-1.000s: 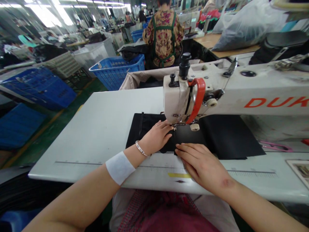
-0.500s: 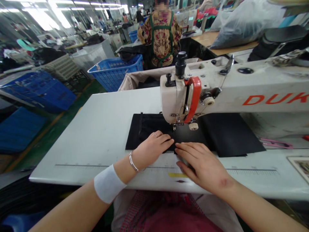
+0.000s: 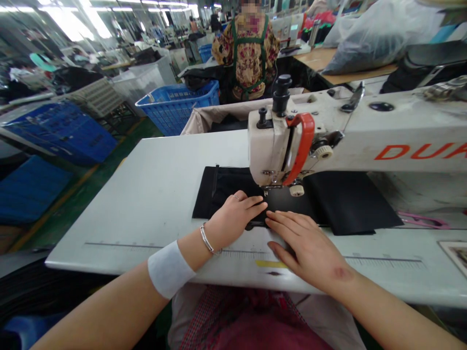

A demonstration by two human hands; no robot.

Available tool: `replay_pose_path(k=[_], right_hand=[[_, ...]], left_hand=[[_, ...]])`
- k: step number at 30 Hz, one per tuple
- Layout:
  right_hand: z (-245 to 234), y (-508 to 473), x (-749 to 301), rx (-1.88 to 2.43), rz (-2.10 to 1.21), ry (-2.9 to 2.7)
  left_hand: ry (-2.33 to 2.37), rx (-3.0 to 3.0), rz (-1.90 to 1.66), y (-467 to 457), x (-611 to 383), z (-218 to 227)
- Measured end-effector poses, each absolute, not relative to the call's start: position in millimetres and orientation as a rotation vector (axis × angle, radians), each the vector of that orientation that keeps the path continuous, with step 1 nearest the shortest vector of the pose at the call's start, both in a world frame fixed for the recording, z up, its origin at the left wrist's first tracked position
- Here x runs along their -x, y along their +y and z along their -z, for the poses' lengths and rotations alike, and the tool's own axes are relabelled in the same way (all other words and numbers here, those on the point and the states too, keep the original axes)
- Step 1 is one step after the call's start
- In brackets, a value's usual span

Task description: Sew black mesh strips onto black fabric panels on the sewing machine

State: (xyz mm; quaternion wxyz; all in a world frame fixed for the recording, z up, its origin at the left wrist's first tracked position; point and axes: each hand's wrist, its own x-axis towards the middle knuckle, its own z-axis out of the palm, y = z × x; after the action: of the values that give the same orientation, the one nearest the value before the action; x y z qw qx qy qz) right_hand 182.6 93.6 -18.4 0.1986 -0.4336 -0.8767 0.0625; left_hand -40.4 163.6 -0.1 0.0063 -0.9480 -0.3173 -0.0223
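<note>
Ahead, sewing machine (image 3: 277,146) over black fabric (image 3: 346,201), blue basket (image 3: 175,109) beyond table (image 3: 153,194)

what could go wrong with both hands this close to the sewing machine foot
1. The left hand lies flat on the fabric with its fingers just short of the presser foot; if the cloth feeds forward, they might slip under it.
2. The right hand presses only the near edge, partly on the table, so the layers may shift and the seam may run crooked.
</note>
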Motion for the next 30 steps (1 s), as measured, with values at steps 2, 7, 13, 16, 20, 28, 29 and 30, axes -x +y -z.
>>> replay_pose_path(k=[2, 7, 13, 16, 20, 28, 29, 30], right_hand=[[20, 95, -182, 1.229, -0.165, -2.458], [22, 98, -182, 1.234, -0.131, -2.461], [19, 108, -204, 1.144, -0.1, -2.461], [21, 111, -212, 1.155, -0.064, -2.455], [25, 109, -211, 1.164, -0.05, -2.438], [28, 107, -208, 1.225, -0.051, -2.459], [28, 107, -208, 1.234, -0.049, -2.456], [28, 108, -207, 1.241, -0.047, -2.451]], left_hand=[[-1.002, 2.958, 0.083, 165, 40, 1], [-0.985, 2.945, 0.258, 155, 40, 4], [-0.682, 3.029, 0.469, 147, 42, 6], [-0.653, 3.024, 0.517, 148, 42, 6], [-0.658, 3.024, 0.529, 149, 41, 5], [-0.757, 3.049, 0.534, 147, 40, 7], [-0.765, 3.05, 0.537, 147, 40, 8], [-0.77, 3.049, 0.536, 148, 40, 8]])
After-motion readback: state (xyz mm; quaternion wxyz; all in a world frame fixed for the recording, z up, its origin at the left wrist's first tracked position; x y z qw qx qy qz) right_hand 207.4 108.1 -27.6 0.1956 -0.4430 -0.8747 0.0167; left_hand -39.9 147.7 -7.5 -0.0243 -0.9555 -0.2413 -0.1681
